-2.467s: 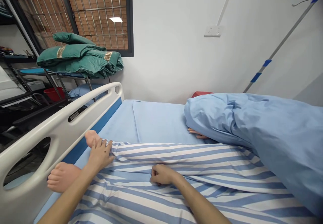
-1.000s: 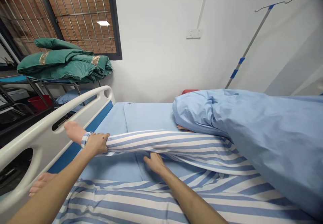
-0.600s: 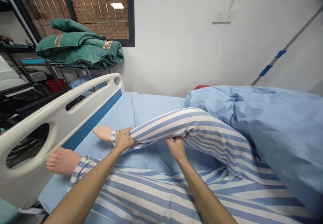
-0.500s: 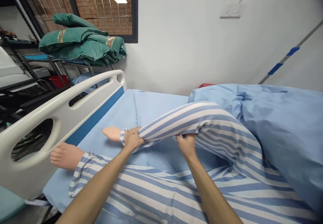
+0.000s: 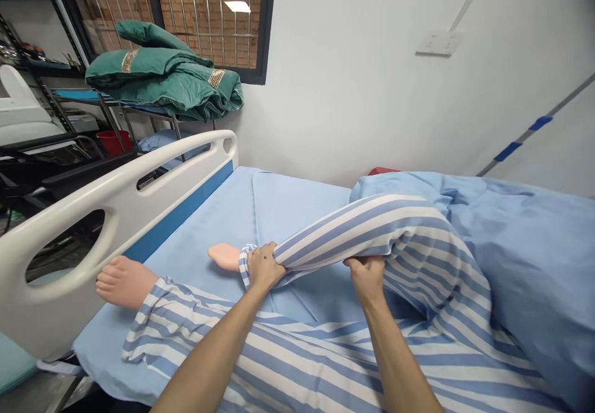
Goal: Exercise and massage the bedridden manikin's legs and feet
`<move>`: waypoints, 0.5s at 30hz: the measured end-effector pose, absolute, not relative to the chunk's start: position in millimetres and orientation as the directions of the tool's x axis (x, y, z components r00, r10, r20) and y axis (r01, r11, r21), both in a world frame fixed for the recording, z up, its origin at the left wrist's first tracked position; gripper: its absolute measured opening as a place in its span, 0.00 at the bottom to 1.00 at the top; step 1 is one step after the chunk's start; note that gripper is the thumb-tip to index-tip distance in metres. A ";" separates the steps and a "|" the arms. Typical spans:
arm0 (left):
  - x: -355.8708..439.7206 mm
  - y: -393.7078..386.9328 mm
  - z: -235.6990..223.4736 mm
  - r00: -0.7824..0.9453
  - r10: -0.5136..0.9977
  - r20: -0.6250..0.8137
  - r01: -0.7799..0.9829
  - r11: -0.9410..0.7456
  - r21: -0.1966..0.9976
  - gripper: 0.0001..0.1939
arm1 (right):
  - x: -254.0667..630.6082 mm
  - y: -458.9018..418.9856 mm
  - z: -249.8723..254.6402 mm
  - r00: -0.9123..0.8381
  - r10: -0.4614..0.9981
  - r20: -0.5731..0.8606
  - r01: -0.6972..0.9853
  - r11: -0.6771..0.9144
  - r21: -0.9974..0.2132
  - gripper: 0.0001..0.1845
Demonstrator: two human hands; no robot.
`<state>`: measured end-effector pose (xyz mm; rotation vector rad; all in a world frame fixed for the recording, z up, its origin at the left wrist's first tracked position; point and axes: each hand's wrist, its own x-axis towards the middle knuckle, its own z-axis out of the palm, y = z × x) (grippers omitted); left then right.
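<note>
A manikin in blue-and-white striped pyjama trousers (image 5: 316, 363) lies on the bed. Its far leg (image 5: 367, 224) is bent, with the knee raised off the sheet. My left hand (image 5: 266, 267) is wrapped round the lower shin of that leg, just above the trouser cuff. Under the calf near the knee, my right hand (image 5: 367, 276) grips the leg from below, its fingers partly hidden by the cloth. Beyond my left hand the far foot (image 5: 225, 257) points toward the footboard. The near leg stays stretched out, its bare foot (image 5: 125, 281) close to the footboard.
A cream footboard (image 5: 111, 199) with cut-out handles closes the left end of the bed. A light blue sheet (image 5: 297, 183) covers the mattress. Bunched blue bedding (image 5: 534, 245) lies at the right. Folded green quilts (image 5: 171, 81) rest on a rack beneath the barred window.
Both hands and the bent leg have shifted slightly to the right, the far foot sliding away from the footboard and the knee bending more. The camera view has tilted a little.
</note>
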<state>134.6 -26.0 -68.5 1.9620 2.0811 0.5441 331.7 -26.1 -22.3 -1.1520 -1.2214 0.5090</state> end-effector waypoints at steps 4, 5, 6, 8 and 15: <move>111.4 -23.6 -58.3 -0.003 0.997 0.077 0.940 -0.023 0.341 0.13 | 324.2 -27.4 -30.7 0.252 0.875 0.414 0.187 0.376 -0.908 0.08; 102.0 -23.0 -53.8 0.001 0.998 0.070 0.951 -0.022 0.308 0.14 | 321.0 -27.6 -34.3 0.211 0.894 0.395 0.166 0.365 -0.916 0.10; 91.5 -22.4 -48.5 0.002 0.998 0.061 0.963 -0.019 0.270 0.14 | 317.5 -27.8 -38.2 0.169 0.911 0.376 0.144 0.354 -0.924 0.11; 68.9 -21.3 -35.9 0.010 0.999 0.044 0.982 -0.019 0.188 0.16 | 310.0 -28.5 -46.2 0.083 0.938 0.338 0.102 0.329 -0.939 0.13; 6.0 -13.8 22.1 0.112 0.993 0.036 0.988 -0.107 -0.114 0.21 | 285.6 -36.7 -72.6 -0.213 0.968 0.134 0.006 0.138 -0.990 0.25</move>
